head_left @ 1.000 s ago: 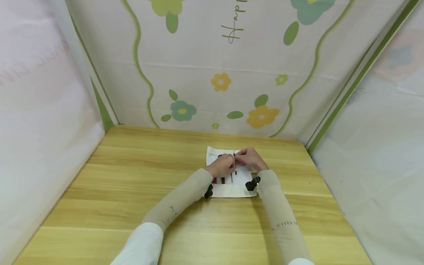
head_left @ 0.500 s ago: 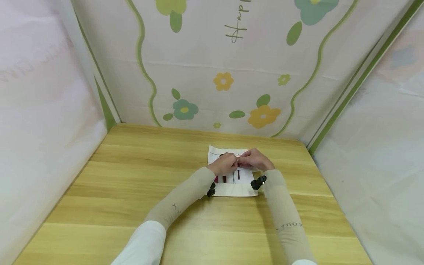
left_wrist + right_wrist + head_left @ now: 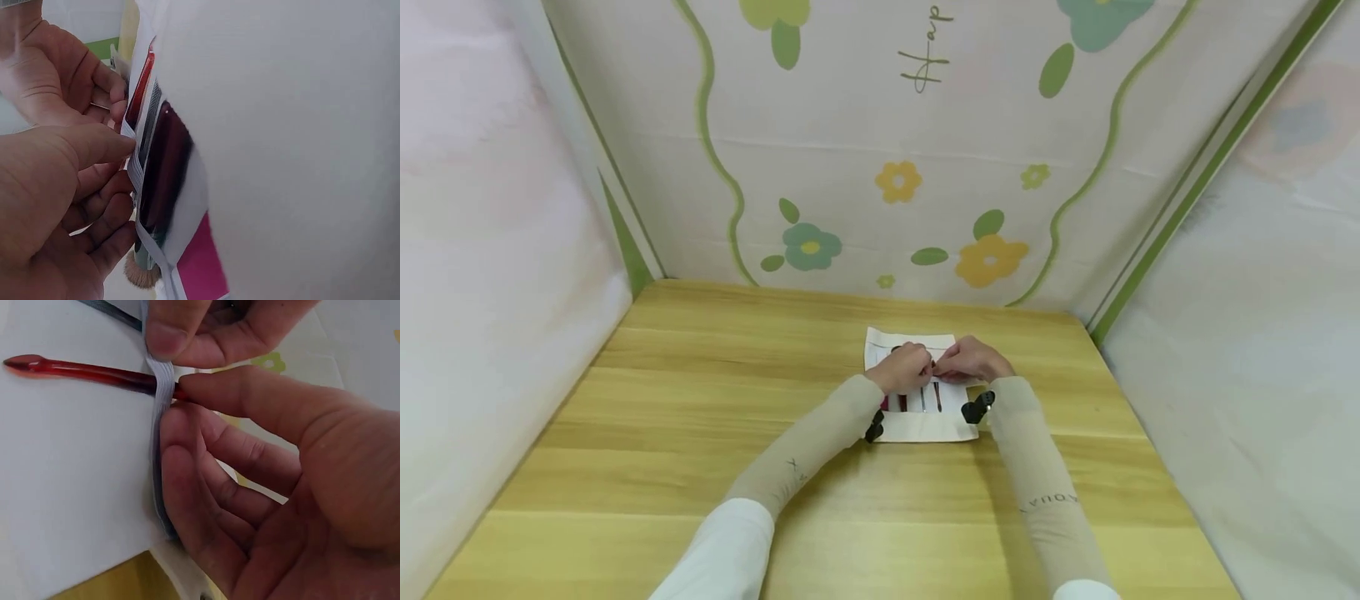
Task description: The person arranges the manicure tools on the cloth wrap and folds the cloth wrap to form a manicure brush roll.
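A white fabric roll-up case [image 3: 928,428] lies unfolded on the table, with an elastic band [image 3: 164,394] across it. My left hand [image 3: 908,368] pinches this band between thumb and fingers. Through the band runs a slim, translucent red stick [image 3: 100,374] with a flattened, pointed tip. Its near end is pinched by my right hand [image 3: 967,360], right beside the band. Under the same band sit a thick dark-red handle [image 3: 167,156], a thin grey rod [image 3: 150,119] and a soft-bristled brush [image 3: 142,275], part hidden by my left fingers.
A magenta piece [image 3: 203,259] shows beside the handles in the case. The wooden table [image 3: 700,400] runs back to a flower-printed cloth wall [image 3: 850,150], with cloth on both sides. Black wrist cameras [image 3: 977,407] sit close over the case.
The red stick has slid through the band, its flattened tip now further toward the case's front flap. My right hand has come slightly nearer with it; the left stays at the band.
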`<state>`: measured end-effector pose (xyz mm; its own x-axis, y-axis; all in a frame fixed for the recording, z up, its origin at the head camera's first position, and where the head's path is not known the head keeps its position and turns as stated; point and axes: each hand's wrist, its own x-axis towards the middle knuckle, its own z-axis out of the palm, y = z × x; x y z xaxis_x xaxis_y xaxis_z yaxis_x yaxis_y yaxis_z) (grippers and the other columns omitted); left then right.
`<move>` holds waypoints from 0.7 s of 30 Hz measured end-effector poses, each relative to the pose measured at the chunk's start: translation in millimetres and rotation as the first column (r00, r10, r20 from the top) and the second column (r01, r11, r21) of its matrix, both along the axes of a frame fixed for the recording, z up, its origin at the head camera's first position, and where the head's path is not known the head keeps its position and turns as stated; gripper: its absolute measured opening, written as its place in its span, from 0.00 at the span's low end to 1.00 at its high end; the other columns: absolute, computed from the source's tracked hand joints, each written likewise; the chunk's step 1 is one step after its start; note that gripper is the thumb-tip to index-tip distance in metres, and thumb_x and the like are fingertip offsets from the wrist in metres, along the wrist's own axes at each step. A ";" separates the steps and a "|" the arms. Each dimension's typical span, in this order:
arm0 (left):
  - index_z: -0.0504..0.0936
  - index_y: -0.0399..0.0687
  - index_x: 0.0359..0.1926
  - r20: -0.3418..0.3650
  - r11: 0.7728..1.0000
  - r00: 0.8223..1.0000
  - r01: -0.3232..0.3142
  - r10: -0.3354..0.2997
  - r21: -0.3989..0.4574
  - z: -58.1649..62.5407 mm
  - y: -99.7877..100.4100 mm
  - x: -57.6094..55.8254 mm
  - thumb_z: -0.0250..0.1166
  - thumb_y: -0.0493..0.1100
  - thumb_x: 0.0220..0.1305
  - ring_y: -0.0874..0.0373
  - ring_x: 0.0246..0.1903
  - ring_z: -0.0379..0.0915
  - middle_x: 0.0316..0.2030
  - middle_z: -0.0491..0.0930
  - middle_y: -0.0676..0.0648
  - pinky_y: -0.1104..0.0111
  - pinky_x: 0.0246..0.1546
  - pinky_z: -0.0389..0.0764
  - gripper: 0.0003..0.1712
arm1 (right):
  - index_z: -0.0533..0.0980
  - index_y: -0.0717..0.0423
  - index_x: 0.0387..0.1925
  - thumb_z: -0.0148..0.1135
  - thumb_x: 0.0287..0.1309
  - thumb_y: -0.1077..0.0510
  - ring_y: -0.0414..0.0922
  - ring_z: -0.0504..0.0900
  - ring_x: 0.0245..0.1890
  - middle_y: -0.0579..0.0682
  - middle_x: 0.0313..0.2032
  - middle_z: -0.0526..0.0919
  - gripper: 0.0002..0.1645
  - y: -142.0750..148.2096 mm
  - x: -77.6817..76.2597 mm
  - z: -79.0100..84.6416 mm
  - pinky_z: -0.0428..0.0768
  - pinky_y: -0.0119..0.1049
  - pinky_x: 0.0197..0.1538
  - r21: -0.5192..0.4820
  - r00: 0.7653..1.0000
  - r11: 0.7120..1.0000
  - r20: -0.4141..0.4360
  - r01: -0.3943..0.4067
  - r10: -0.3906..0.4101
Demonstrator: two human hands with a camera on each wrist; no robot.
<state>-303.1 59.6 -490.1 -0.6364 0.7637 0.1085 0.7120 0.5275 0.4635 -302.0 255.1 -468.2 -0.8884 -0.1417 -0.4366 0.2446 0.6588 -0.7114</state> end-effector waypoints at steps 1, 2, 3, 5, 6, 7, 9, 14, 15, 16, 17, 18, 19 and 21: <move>0.71 0.45 0.18 0.001 1.000 1.000 -0.004 0.004 -0.007 0.4 0.0 -0.2 0.61 0.30 0.72 0.62 0.21 0.56 0.17 0.61 0.55 0.71 0.32 0.66 0.22 | 0.89 0.61 0.41 0.73 0.64 0.56 0.40 0.88 0.29 0.50 0.31 0.91 0.11 -1.1 0.5 0.5 0.86 0.32 0.37 0.007 1.000 1.000 -0.001 -0.003 0.003; 0.72 0.44 0.19 0.002 1.000 1.000 -0.006 0.007 -0.015 0.3 0.0 -0.5 0.61 0.30 0.72 0.62 0.21 0.57 0.17 0.62 0.54 0.71 0.32 0.67 0.21 | 0.89 0.61 0.40 0.73 0.64 0.56 0.40 0.88 0.29 0.51 0.30 0.91 0.11 -1.6 0.9 0.8 0.86 0.33 0.37 0.016 1.000 1.000 -0.005 -0.010 0.010; 0.75 0.43 0.21 0.000 1.000 1.000 -0.011 0.011 -0.023 0.2 0.0 -0.8 0.61 0.30 0.72 0.62 0.22 0.60 0.18 0.65 0.54 0.71 0.33 0.69 0.19 | 0.89 0.61 0.39 0.73 0.64 0.56 0.40 0.87 0.29 0.51 0.30 0.91 0.11 -1.5 1.4 1.3 0.86 0.33 0.37 0.032 1.000 0.999 -0.013 -0.019 0.019; 0.80 0.42 0.26 -0.003 0.999 1.000 -0.012 0.011 -0.040 -0.1 -0.3 -1.8 0.62 0.31 0.71 0.62 0.27 0.66 0.22 0.73 0.53 0.71 0.37 0.74 0.13 | 0.90 0.61 0.38 0.73 0.64 0.54 0.40 0.87 0.29 0.51 0.30 0.91 0.12 0.6 3.9 4.5 0.85 0.33 0.38 0.072 0.998 0.997 -0.037 -0.038 0.041; 0.83 0.42 0.29 -0.003 0.999 1.000 -0.013 0.013 -0.044 -0.3 -1.0 -2.7 0.63 0.32 0.71 0.61 0.29 0.70 0.26 0.77 0.52 0.71 0.39 0.76 0.11 | 0.90 0.61 0.38 0.73 0.64 0.53 0.40 0.86 0.30 0.51 0.30 0.91 0.14 3.0 5.6 6.3 0.85 0.34 0.39 0.086 0.997 0.995 -0.054 -0.051 0.056; 0.85 0.42 0.33 0.000 0.999 1.000 -0.016 0.016 -0.045 0.6 -2.3 -4.1 0.63 0.32 0.71 0.61 0.33 0.74 0.30 0.81 0.51 0.71 0.42 0.79 0.08 | 0.90 0.61 0.38 0.73 0.64 0.51 0.41 0.85 0.30 0.50 0.30 0.91 0.15 6.9 7.4 8.7 0.84 0.35 0.40 0.104 0.995 0.993 -0.074 -0.061 0.069; 0.87 0.41 0.39 0.015 0.999 1.000 -0.023 0.024 -0.046 5.2 -7.8 -7.2 0.65 0.33 0.71 0.59 0.40 0.79 0.37 0.86 0.49 0.69 0.49 0.82 0.05 | 0.89 0.62 0.37 0.73 0.65 0.48 0.43 0.82 0.30 0.51 0.28 0.89 0.19 17.4 13.4 15.1 0.82 0.37 0.41 0.133 0.989 0.988 -0.112 -0.080 0.095; 0.87 0.37 0.44 0.042 0.998 0.998 -0.051 0.052 -0.032 25.9 -38.1 -21.1 0.67 0.34 0.70 0.51 0.47 0.81 0.44 0.87 0.42 0.60 0.57 0.83 0.05 | 0.89 0.62 0.38 0.69 0.68 0.48 0.45 0.83 0.35 0.54 0.33 0.90 0.19 51.5 40.6 30.9 0.81 0.40 0.45 0.174 0.972 0.978 -0.181 -0.118 0.149; 0.87 0.37 0.44 0.039 0.997 0.997 -0.064 0.065 -0.031 29.5 -45.8 -25.0 0.67 0.34 0.70 0.50 0.48 0.81 0.44 0.87 0.42 0.59 0.57 0.83 0.05 | 0.89 0.61 0.40 0.68 0.69 0.50 0.44 0.85 0.37 0.55 0.36 0.91 0.17 57.6 47.4 33.1 0.83 0.41 0.46 0.178 0.968 0.976 -0.193 -0.126 0.160; 0.86 0.37 0.44 0.040 0.996 0.996 -0.079 0.080 -0.028 31.8 -53.7 -29.2 0.67 0.34 0.70 0.50 0.48 0.81 0.44 0.87 0.42 0.59 0.58 0.83 0.05 | 0.89 0.60 0.42 0.68 0.69 0.50 0.44 0.87 0.39 0.55 0.39 0.92 0.16 63.5 54.4 34.1 0.84 0.41 0.47 0.182 0.965 0.974 -0.201 -0.131 0.167; 0.86 0.37 0.45 0.060 0.995 0.993 -0.103 0.104 -0.020 34.0 -61.6 -33.1 0.67 0.34 0.71 0.50 0.49 0.81 0.45 0.86 0.42 0.59 0.58 0.83 0.06 | 0.89 0.60 0.44 0.68 0.70 0.51 0.44 0.88 0.41 0.55 0.42 0.92 0.16 68.4 61.7 34.5 0.86 0.43 0.48 0.179 0.964 0.975 -0.205 -0.132 0.168; 0.86 0.36 0.45 0.085 0.992 0.988 -0.129 0.129 -0.005 35.0 -69.0 -37.1 0.66 0.34 0.71 0.50 0.48 0.81 0.45 0.86 0.42 0.59 0.57 0.83 0.06 | 0.89 0.58 0.45 0.68 0.70 0.50 0.44 0.88 0.41 0.55 0.42 0.92 0.16 72.5 69.3 34.1 0.87 0.44 0.49 0.181 0.964 0.976 -0.210 -0.125 0.163; 0.86 0.36 0.45 0.116 0.987 0.981 -0.160 0.157 0.013 34.6 -75.9 -40.8 0.66 0.35 0.72 0.51 0.46 0.81 0.44 0.86 0.42 0.59 0.54 0.84 0.06 | 0.89 0.58 0.45 0.68 0.70 0.50 0.45 0.88 0.41 0.56 0.41 0.92 0.15 76.1 77.2 33.1 0.87 0.45 0.48 0.176 0.965 0.977 -0.211 -0.119 0.156; 0.86 0.36 0.44 0.184 0.975 0.961 -0.217 0.205 0.049 31.2 -87.6 -48.6 0.63 0.36 0.73 0.52 0.42 0.80 0.43 0.86 0.43 0.61 0.49 0.84 0.07 | 0.89 0.58 0.46 0.68 0.71 0.50 0.45 0.88 0.41 0.55 0.42 0.91 0.15 82.2 91.2 28.3 0.88 0.47 0.48 0.159 0.966 0.981 -0.214 -0.108 0.141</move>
